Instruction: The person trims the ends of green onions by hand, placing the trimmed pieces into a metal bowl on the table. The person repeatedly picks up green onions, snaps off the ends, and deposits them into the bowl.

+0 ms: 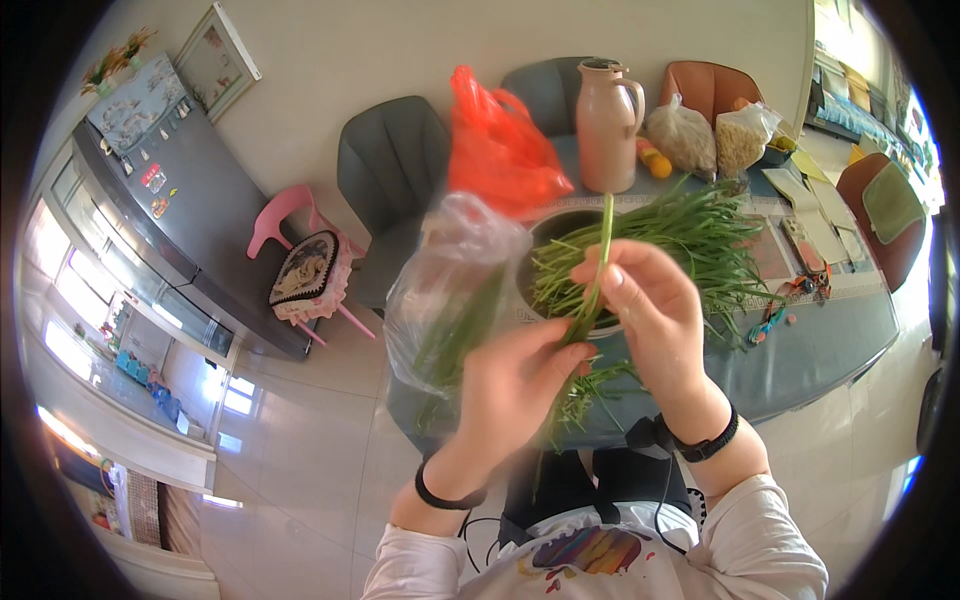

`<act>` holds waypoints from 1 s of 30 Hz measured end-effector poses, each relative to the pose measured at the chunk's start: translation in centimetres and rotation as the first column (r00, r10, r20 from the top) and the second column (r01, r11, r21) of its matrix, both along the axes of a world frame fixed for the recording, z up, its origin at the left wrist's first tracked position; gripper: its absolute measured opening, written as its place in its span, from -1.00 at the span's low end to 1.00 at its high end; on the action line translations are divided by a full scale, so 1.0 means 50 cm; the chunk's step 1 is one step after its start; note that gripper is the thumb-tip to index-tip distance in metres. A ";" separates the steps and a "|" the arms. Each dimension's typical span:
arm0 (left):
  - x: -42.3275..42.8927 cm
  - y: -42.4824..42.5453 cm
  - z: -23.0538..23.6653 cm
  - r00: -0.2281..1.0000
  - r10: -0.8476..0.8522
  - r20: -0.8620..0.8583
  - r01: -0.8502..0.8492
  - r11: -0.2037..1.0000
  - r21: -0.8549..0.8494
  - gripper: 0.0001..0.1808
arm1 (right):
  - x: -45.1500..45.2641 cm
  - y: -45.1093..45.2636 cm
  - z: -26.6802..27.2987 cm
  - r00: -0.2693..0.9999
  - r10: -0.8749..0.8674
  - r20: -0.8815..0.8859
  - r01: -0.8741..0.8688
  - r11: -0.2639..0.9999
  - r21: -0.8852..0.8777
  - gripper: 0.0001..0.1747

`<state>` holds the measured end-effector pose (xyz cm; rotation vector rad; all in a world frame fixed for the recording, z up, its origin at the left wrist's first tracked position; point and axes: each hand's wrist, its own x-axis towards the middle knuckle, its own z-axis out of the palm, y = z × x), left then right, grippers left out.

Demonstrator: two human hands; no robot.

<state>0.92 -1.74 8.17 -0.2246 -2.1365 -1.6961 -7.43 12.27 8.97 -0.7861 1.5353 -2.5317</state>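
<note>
My left hand (517, 386) grips the lower, leafy part of a few green stalks (606, 232), which look like garlic chives. Higher up, the fingers of my right hand (641, 304) pinch the same stalks near their pale ends. Behind my hands, a large bunch of chives (675, 240) lies across a dark round bowl (529, 292) with a light rim. Short green trimmings (600, 386) are heaped at the near table edge, below my hands. Left of the bowl, a clear plastic bag (450, 277) has green leaves in or behind it; my left hand partly hides them.
A red plastic bag (502, 150), a pinkish thermal jug (606, 131) and bags of dry food (682, 135) stand at the table's far side. On the right lie a phone-like object (802, 244) and notebooks (795, 195). Chairs (394, 165) surround the table.
</note>
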 end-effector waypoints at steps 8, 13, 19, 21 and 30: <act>0.025 0.015 -0.028 0.940 -0.247 0.236 0.140 0.908 0.394 -0.73 | 0.031 0.046 -0.031 0.901 0.397 0.173 -0.404 0.915 0.008 -0.59; 0.036 0.004 -0.050 0.859 -0.417 0.296 0.207 0.813 0.544 -0.73 | 0.035 0.070 -0.052 0.841 0.477 0.254 -0.478 0.876 -0.064 -0.66; 0.037 0.017 -0.047 0.995 -0.058 0.079 0.043 0.982 0.185 -0.78 | 0.053 0.053 -0.079 0.974 0.200 0.108 -0.210 0.973 0.094 -0.85; 0.043 0.028 -0.036 0.998 -0.048 0.032 0.037 0.955 0.296 -0.79 | 0.060 0.062 -0.075 0.975 0.168 0.145 -0.198 0.955 0.221 -0.87; 0.029 0.031 -0.035 0.991 0.125 -0.053 -0.126 0.992 -0.010 -0.81 | 0.086 0.066 -0.081 0.957 -0.077 -0.281 0.203 0.869 0.452 -0.85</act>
